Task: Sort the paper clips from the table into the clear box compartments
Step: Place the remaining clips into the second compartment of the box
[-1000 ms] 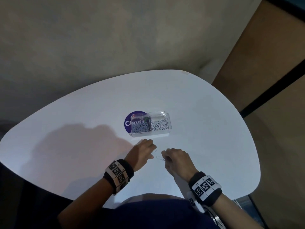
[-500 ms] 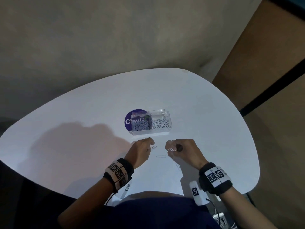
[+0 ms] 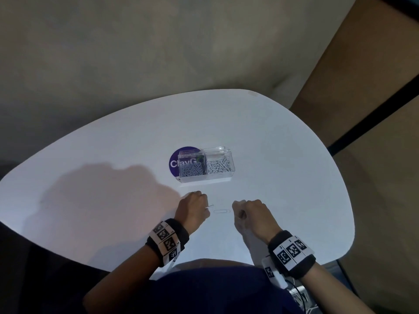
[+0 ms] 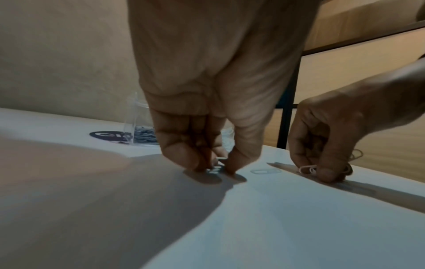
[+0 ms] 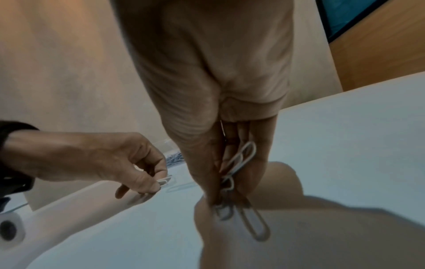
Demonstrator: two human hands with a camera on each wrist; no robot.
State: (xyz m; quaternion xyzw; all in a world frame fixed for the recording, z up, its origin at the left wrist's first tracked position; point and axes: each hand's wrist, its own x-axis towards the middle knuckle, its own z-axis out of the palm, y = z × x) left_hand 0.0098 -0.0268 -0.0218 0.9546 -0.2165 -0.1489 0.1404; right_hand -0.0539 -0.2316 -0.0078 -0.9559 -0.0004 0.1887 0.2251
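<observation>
A clear two-compartment box (image 3: 206, 165) stands mid-table, with grey clips in its left half and white clips in its right half. One white paper clip (image 3: 221, 211) lies flat on the white table (image 3: 283, 177) between my hands. My left hand (image 3: 193, 208) pinches small paper clips (image 4: 216, 166) at the table surface, also seen as paper clips (image 5: 164, 181) in the right wrist view. My right hand (image 3: 250, 214) is curled round several white paper clips (image 5: 239, 163). The loose clip (image 4: 263, 171) lies just right of my left fingertips.
A purple round sticker (image 3: 176, 163) lies under the box's left end. The table's near edge curves in front of my body. A wooden wall with a dark strip (image 3: 374, 109) stands to the right.
My hands have drawn apart a little, and the right hand has shifted rightward with its clips. The loose clip on the table has stayed put.
</observation>
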